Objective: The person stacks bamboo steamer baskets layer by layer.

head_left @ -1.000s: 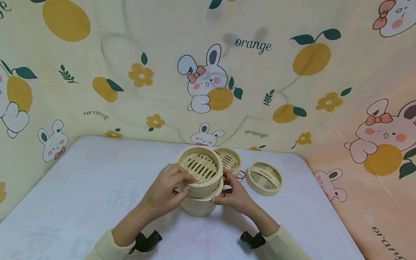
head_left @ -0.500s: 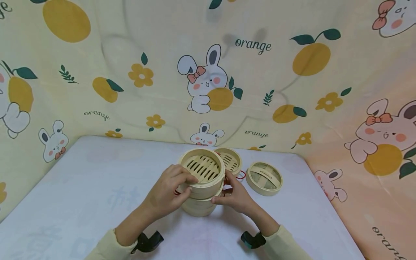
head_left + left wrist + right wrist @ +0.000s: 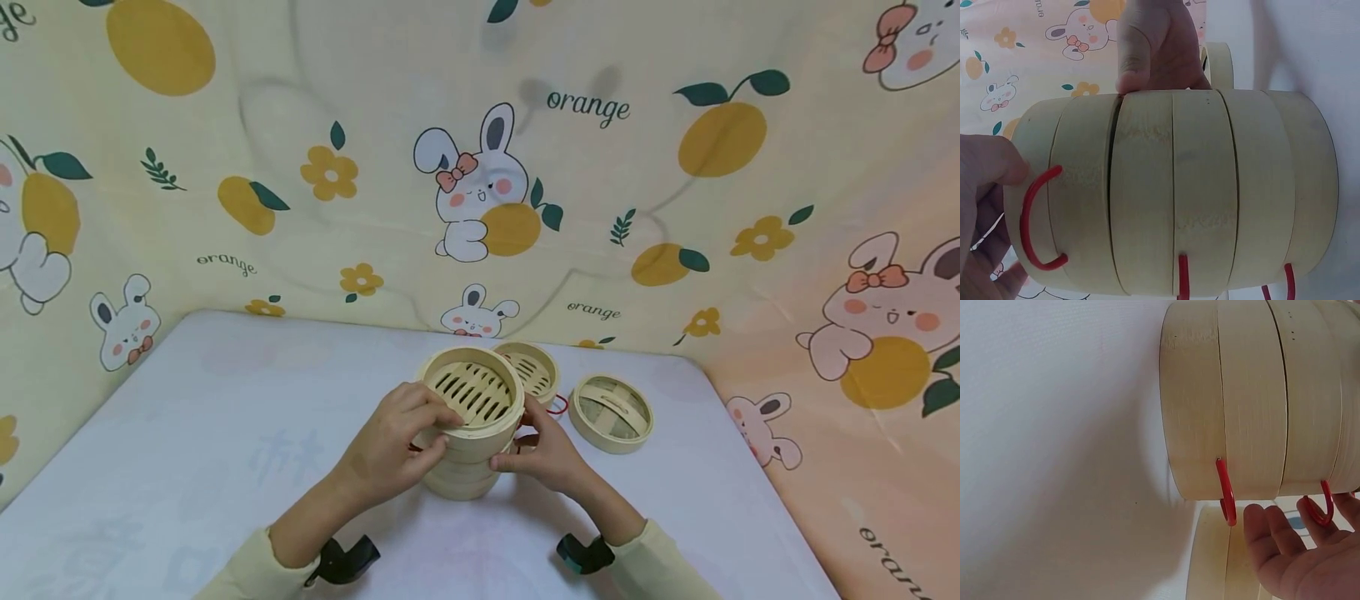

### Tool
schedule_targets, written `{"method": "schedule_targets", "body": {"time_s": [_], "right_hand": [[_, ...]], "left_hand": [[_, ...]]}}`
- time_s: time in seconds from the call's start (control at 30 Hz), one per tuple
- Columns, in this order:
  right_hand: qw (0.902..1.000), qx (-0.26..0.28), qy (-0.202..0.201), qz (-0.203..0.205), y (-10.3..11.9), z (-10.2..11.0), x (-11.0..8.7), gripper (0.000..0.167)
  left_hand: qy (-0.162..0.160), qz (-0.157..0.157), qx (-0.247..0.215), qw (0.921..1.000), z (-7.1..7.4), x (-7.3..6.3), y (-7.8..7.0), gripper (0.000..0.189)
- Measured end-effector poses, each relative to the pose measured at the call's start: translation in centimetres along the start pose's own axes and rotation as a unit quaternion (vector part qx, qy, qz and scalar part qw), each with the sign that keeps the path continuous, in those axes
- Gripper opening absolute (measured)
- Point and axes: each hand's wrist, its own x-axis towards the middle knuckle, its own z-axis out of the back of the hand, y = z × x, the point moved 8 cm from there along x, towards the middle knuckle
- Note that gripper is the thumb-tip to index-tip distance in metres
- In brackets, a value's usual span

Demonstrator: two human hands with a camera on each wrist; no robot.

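Note:
A stack of round bamboo steamer baskets (image 3: 461, 483) stands on the table in front of me, one tier squarely over another. The top basket (image 3: 480, 448) shows a slatted base and holds nothing. My left hand (image 3: 393, 437) pinches its near-left rim, fingertips over the edge and thumb against the outer wall. On the right side, my right hand (image 3: 551, 450) holds the stack near the seam below the top tier, thumb in front. Red loop handles (image 3: 1025, 219) stick out from the tiers in the left wrist view. A thin dark seam (image 3: 1111, 162) runs beneath the top tier.
Behind the stack, another slatted steamer basket (image 3: 542, 367) with a red loop sits partly hidden. To its right lies a round bamboo lid (image 3: 611, 408) with a strap across it. A patterned cloth (image 3: 360, 167) hangs behind the white table (image 3: 247, 400).
The top basket has shifted slightly right and down, now lining up with the tier below where it earlier sat offset. My left hand moved with it; my right hand barely moved.

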Motion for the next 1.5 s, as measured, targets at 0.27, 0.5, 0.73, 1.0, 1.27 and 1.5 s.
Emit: {"method": "schedule_targets", "body": {"time_s": [0.27, 0.5, 0.73, 1.0, 1.27, 1.5], "right_hand": [[0.9999, -0.009, -0.008, 0.012, 0.1, 0.0, -0.1, 0.092], [0.9992, -0.025, -0.01, 0.029, 0.2, 0.1, -0.3, 0.087], [0.9985, -0.034, -0.011, 0.04, 0.6, 0.0, -0.3, 0.088], [0.9915, -0.11, -0.034, 0.06, 1.2, 0.9, -1.4, 0.083], [0.9565, -0.25, -0.068, 0.133, 2.3, 3.5, -2.7, 0.064], [0.9239, -0.347, -0.093, 0.133, 2.2, 5.5, -2.8, 0.06]], "left_hand": [[-0.002, 0.004, 0.003, 1.0, -0.1, -0.1, 0.1, 0.023], [-0.005, -0.005, 0.008, 0.9999, -0.2, -0.1, -0.1, 0.023], [-0.004, -0.009, 0.02, 0.9997, 0.0, -0.1, -0.2, 0.024], [-0.014, 0.021, -0.004, 0.9997, 0.4, -0.3, 0.3, 0.032], [-0.045, 0.125, -0.037, 0.9904, 0.9, -0.5, 1.9, 0.086], [-0.024, 0.211, -0.094, 0.9727, -0.2, -1.1, 3.9, 0.099]]}}
